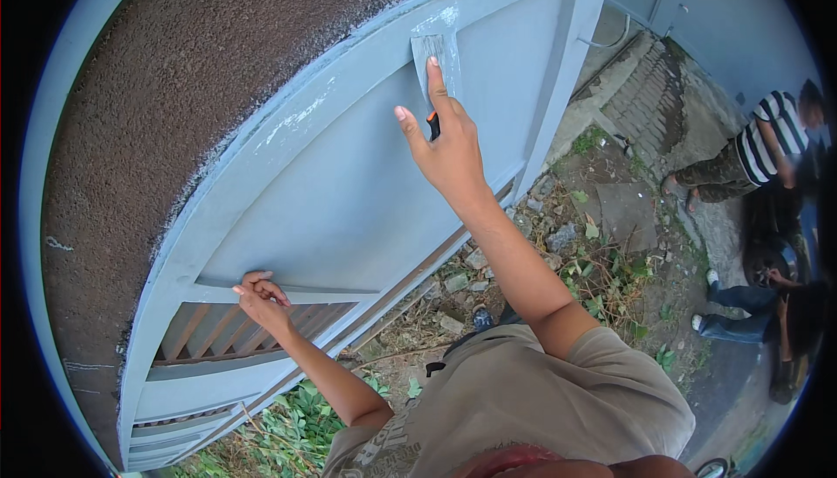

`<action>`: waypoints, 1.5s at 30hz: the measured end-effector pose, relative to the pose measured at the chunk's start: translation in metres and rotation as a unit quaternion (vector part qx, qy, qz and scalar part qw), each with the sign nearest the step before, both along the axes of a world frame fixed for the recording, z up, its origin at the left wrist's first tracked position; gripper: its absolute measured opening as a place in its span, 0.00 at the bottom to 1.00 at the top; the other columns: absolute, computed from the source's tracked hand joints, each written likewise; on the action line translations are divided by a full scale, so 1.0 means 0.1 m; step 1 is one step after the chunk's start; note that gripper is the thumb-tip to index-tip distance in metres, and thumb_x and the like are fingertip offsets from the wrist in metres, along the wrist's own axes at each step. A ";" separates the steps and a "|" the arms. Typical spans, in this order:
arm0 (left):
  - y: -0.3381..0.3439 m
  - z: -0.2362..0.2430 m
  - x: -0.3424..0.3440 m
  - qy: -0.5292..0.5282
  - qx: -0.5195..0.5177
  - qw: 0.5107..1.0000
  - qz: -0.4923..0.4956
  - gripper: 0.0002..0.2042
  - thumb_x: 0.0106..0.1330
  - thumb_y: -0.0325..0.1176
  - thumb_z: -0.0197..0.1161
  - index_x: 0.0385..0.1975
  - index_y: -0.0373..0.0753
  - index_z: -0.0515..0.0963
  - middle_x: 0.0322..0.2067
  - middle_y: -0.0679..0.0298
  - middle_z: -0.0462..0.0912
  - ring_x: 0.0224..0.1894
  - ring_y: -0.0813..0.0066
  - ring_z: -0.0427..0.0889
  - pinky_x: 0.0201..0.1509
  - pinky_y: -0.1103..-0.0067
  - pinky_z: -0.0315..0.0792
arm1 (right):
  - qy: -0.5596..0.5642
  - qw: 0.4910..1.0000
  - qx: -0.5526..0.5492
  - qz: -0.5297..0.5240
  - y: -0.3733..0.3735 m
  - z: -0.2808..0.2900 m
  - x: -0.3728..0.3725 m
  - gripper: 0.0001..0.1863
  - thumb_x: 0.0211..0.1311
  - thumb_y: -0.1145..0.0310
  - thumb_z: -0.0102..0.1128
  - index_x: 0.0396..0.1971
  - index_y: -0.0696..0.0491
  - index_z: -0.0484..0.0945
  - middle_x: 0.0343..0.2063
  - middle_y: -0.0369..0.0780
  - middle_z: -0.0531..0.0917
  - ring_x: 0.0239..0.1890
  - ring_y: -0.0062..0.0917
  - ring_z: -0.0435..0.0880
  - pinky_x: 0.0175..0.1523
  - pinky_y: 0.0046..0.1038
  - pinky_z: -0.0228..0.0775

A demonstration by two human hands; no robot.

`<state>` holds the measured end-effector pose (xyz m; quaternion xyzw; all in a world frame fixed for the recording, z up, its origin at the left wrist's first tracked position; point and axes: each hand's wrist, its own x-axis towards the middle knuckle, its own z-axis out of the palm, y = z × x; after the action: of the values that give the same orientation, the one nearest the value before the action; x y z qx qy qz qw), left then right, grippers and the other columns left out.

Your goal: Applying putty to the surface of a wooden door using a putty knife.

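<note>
A pale blue-grey metal gate (488, 94) leans away in front of me, with rough white patches on its upper frame. My right hand (449, 142) grips a putty knife (426, 47) with a black and orange handle, index finger stretched along its blade, which lies against a whitish patch near the top of the frame. My left hand (264, 303) is at the lower left, fingers curled on a horizontal rail (349, 299) of the gate, just above a slatted opening (200, 334). The knife's handle is mostly hidden by my hand.
A rough brown wall (131, 94) runs behind the gate. Below are rubble (558, 234), plants (305, 426) and a concrete path. On the right, a person in a striped shirt (767, 138) stands near another person in jeans (741, 321) beside a dark vehicle, by a grey metal door (715, 42).
</note>
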<state>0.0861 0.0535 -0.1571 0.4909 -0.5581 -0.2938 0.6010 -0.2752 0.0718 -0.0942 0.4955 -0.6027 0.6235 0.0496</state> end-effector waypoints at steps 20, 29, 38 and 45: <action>-0.05 -0.04 -0.04 -0.005 -0.012 0.999 0.037 0.35 0.77 0.60 0.33 0.25 0.33 0.74 0.06 0.67 0.63 0.06 0.84 0.59 0.09 0.87 0.51 | -0.088 0.994 0.057 0.002 -0.11 0.20 0.34 0.44 0.62 0.80 0.51 0.75 0.53 0.39 0.29 0.48 0.72 0.24 0.35 0.76 0.31 0.35 0.73; 0.01 0.03 -0.06 -0.037 -0.008 0.998 0.042 0.35 0.77 0.59 0.31 0.25 0.34 0.75 0.06 0.68 0.62 0.06 0.83 0.58 0.09 0.86 0.51 | -0.101 0.993 0.062 -0.013 -0.08 0.29 0.29 0.44 0.60 0.80 0.51 0.75 0.55 0.41 0.26 0.47 0.75 0.28 0.36 0.77 0.37 0.34 0.72; -0.04 0.02 -0.09 -0.033 -0.012 0.999 0.037 0.35 0.77 0.60 0.32 0.25 0.33 0.75 0.06 0.67 0.63 0.06 0.83 0.59 0.09 0.86 0.51 | -0.103 0.993 0.065 -0.009 -0.08 0.26 0.32 0.42 0.60 0.78 0.51 0.74 0.56 0.46 0.27 0.48 0.76 0.28 0.38 0.79 0.37 0.36 0.73; -0.03 -0.01 -0.06 -0.042 0.000 0.998 0.037 0.36 0.77 0.60 0.31 0.25 0.34 0.75 0.07 0.67 0.63 0.07 0.84 0.59 0.10 0.87 0.52 | -0.109 0.993 0.051 -0.010 -0.09 0.21 0.21 0.41 0.59 0.78 0.51 0.74 0.57 0.47 0.25 0.48 0.76 0.27 0.38 0.78 0.37 0.37 0.73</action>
<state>0.0797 0.0506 -0.1582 0.5230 -0.5648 -0.2505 0.5871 -0.2546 0.0625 -0.0730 0.4205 -0.6405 0.6416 -0.0349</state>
